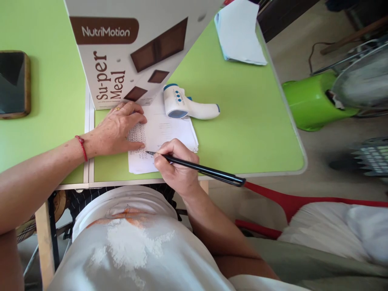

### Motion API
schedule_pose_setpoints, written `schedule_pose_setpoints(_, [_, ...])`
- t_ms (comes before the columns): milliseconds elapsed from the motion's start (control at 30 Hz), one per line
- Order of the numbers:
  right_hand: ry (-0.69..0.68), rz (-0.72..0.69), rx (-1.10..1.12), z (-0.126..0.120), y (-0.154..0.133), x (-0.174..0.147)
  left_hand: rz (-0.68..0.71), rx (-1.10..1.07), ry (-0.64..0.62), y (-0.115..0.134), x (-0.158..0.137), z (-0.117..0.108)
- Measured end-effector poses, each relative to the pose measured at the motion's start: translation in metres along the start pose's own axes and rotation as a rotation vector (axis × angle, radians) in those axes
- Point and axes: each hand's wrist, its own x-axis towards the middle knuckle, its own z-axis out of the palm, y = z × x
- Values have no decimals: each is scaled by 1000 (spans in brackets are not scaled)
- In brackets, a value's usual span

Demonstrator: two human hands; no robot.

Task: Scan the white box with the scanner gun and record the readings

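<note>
On a green folding table lie white sheets of paper [169,131] with dense handwriting along their left part. My left hand [123,127] rests flat on the sheets, fingers spread, at the foot of a standing printed box. Gripped in my right hand [178,165] is a black pen [209,169], its tip touching the paper beside my left thumb. A white and blue infrared thermometer [189,104] lies across the upper edge of the sheets. The white box [109,60], marked NutriMotion Super Meal, stands upright behind my left hand and covers part of the paper.
A phone [13,85] in a brown case lies on the left of the table [242,137]. Folded white paper [239,34] sits at the far right corner. Beyond the right edge are a green bin [312,103], a fan and a red chair frame [291,202].
</note>
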Motion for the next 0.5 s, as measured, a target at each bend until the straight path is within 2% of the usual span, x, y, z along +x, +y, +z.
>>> schedule_pose_setpoints(333, [53, 23, 53, -1, 1, -1, 0, 6, 4, 1, 1, -1])
schedule_pose_setpoints(500, [29, 77, 32, 0, 0, 0, -8, 10, 3, 1, 1, -1])
